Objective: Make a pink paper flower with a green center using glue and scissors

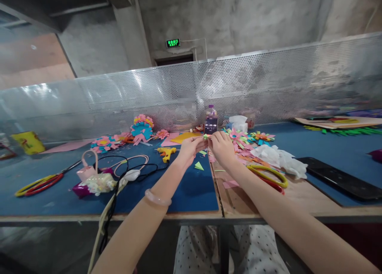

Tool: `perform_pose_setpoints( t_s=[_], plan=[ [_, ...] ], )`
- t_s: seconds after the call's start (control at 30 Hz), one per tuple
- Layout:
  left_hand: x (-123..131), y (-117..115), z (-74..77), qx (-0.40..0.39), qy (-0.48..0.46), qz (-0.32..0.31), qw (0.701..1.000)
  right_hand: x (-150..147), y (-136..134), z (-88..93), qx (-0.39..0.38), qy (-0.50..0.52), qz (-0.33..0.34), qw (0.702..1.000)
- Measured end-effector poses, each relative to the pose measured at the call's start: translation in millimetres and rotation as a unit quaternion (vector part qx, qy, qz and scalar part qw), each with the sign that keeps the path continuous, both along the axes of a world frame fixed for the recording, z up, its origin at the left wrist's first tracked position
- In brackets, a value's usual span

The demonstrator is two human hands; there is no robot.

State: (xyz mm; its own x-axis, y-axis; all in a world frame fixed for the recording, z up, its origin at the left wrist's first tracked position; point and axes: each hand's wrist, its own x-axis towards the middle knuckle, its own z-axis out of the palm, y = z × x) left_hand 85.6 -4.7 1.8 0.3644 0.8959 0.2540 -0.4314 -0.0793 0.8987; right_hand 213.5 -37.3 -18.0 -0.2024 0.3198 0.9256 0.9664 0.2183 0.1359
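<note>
Both hands meet above the table's middle, fingertips pinched together. Between them shows a small green paper piece [205, 136], its shape mostly hidden by fingers. My left hand [189, 148] is closed on its left side, with a pale bangle [158, 198] on that wrist. My right hand [222, 147] is closed on the right side of the same piece. Below the hands lies a folded light green paper scrap [199, 166] on the blue mat. A yellow glue gun [166, 153] rests just left of my left hand. Yellow-and-red handled scissors [268, 176] lie under my right forearm.
Paper flowers [142, 129] stand at the back left, more [238, 135] at the right. A phone timer [211, 125] leans before a bottle. Cables and a power strip [128, 177] cross the left. Crumpled tissue [277, 158] and a black phone [340, 178] lie right. Other scissors [44, 184] lie far left.
</note>
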Motion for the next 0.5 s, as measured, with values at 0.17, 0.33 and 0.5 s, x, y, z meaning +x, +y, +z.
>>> perform_pose_setpoints(
  t_s=[0.17, 0.33, 0.5],
  plan=[
    [-2.3, -4.2, 4.5, -0.008, 0.015, -0.015, 1.000, 4.0, 1.1, -3.5, -0.002, -0.042, 0.026, 0.999],
    [-3.4, -3.6, 5.8, 0.005, 0.009, -0.026, 1.000, 7.1, 1.5, -6.4, 0.000, -0.064, 0.056, 0.996],
    [-1.5, -1.2, 3.1, 0.021, 0.004, -0.023, 1.000, 6.1, 0.4, -5.7, 0.007, -0.056, 0.059, 0.997]
  ],
)
